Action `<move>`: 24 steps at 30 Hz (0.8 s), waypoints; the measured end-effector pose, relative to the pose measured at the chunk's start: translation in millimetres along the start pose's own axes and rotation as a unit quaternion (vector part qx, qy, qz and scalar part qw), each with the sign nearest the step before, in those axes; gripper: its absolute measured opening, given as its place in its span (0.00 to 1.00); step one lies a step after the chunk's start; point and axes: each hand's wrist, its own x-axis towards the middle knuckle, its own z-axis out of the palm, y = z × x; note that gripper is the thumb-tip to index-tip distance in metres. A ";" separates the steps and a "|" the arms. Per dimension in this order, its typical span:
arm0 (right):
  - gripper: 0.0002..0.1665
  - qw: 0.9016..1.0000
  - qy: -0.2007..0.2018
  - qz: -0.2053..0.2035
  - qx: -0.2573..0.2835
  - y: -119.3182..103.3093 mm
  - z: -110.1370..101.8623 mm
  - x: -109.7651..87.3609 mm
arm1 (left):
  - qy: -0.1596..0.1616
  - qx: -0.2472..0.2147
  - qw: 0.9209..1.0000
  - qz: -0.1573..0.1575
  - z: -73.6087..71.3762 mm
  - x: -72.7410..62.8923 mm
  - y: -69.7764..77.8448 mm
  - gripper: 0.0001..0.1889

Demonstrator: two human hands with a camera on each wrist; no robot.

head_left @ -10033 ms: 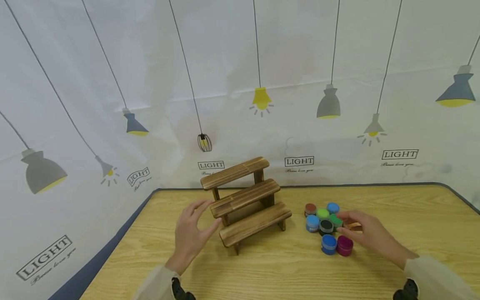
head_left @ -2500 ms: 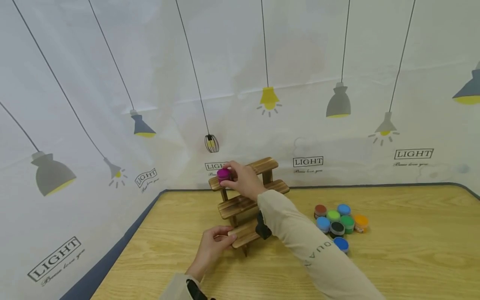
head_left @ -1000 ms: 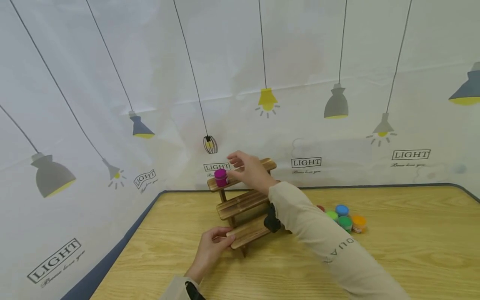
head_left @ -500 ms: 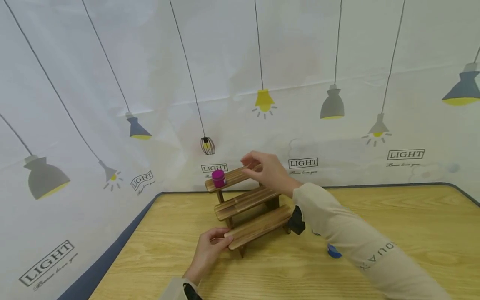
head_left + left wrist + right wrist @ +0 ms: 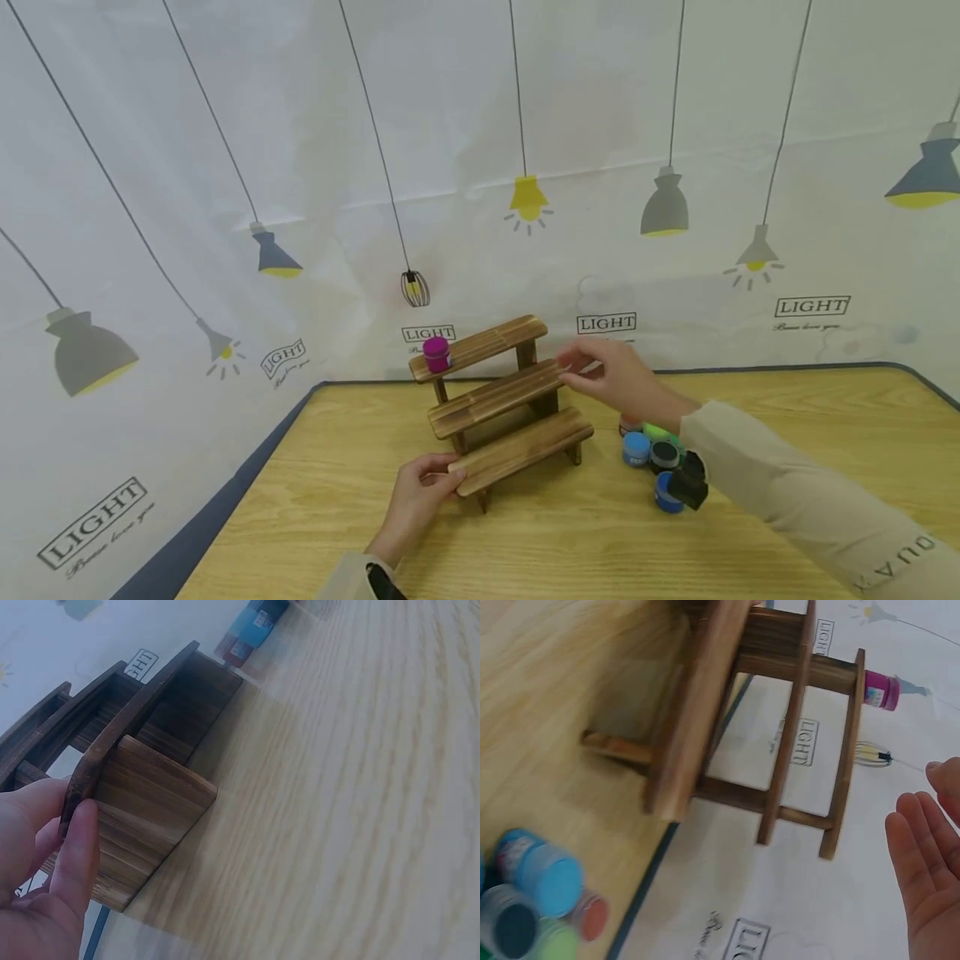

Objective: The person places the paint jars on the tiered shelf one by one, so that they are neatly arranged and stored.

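Observation:
A three-step wooden display stand (image 5: 521, 454) stands at an angle on the table. My left hand (image 5: 416, 500) pinches the left end of its lowest step; in the left wrist view the thumb and fingers (image 5: 79, 859) close on that board's edge. On the left end of the top step sits a paint jar with a magenta lid (image 5: 437, 355), upright and untouched. My right hand (image 5: 622, 379) hovers by the right end of the middle step and holds nothing. In the right wrist view its fingers (image 5: 915, 862) are extended, apart from the stand.
Several paint jars cluster right of the stand, partly hidden by the right forearm: a light blue jar (image 5: 636, 448), a black jar (image 5: 664, 455), a dark blue jar (image 5: 666, 492) and others. Behind the table hangs a white backdrop (image 5: 480, 250) printed with lamps.
The magenta jar went from the table to the top step, and my right hand released it and drew back rightward and down. My left hand took hold of the lowest step and stays there.

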 end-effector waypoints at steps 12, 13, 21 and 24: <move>0.08 0.996 0.007 0.080 -0.038 34.9 -34.6 -57.5 | -0.002 0.002 1.000 -0.005 -3.0 1.1 2.4 0.18; 0.08 0.995 0.007 0.086 -0.044 38.2 -37.5 -61.9 | -0.002 0.002 1.000 -0.003 -3.4 1.3 2.6 0.18; 0.14 0.989 0.002 0.137 -0.051 70.1 -57.2 -101.7 | -0.005 -0.006 1.000 0.000 -2.5 1.6 0.4 0.18; 0.16 0.988 -0.010 0.146 -0.046 81.4 -61.8 -113.2 | -0.003 -0.005 1.000 -0.001 -2.0 1.7 -0.5 0.18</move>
